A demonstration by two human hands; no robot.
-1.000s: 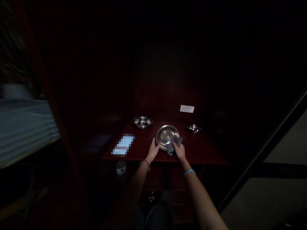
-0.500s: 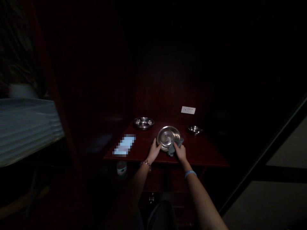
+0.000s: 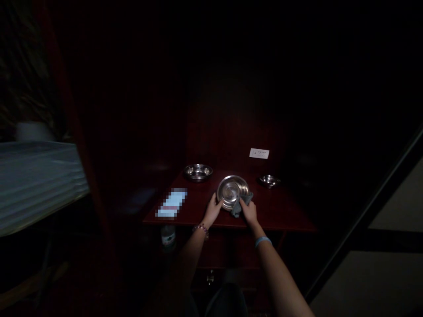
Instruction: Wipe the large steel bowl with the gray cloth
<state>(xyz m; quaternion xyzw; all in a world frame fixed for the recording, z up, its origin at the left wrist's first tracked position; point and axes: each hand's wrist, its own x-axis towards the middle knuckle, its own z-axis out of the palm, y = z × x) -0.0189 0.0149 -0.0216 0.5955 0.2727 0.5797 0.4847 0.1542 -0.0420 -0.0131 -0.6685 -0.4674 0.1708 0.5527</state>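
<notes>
A shiny round metal bowl (image 3: 230, 189) is held tilted toward me above the front of the dark red tabletop (image 3: 198, 202). My left hand (image 3: 213, 210) grips its lower left rim, thumb on the inner side. On the lower right rim, my right hand (image 3: 249, 211) pinches a grey-green cloth (image 3: 237, 208) against the bowl. A second metal bowl (image 3: 198, 172) rests at the back left of the tabletop. Farther right sits a smaller metal bowl (image 3: 270, 181).
A blurred-out bright flat object (image 3: 172, 202) lies at the left front. Below the tabletop edge stands a bottle (image 3: 168, 237). A white socket plate (image 3: 259, 153) is on the back wall. Stacked pale trays (image 3: 39, 176) are at far left.
The view has shifted slightly, so most things appear a little lower. Both hands keep their hold on the bowl and cloth; the cloth has barely moved.
</notes>
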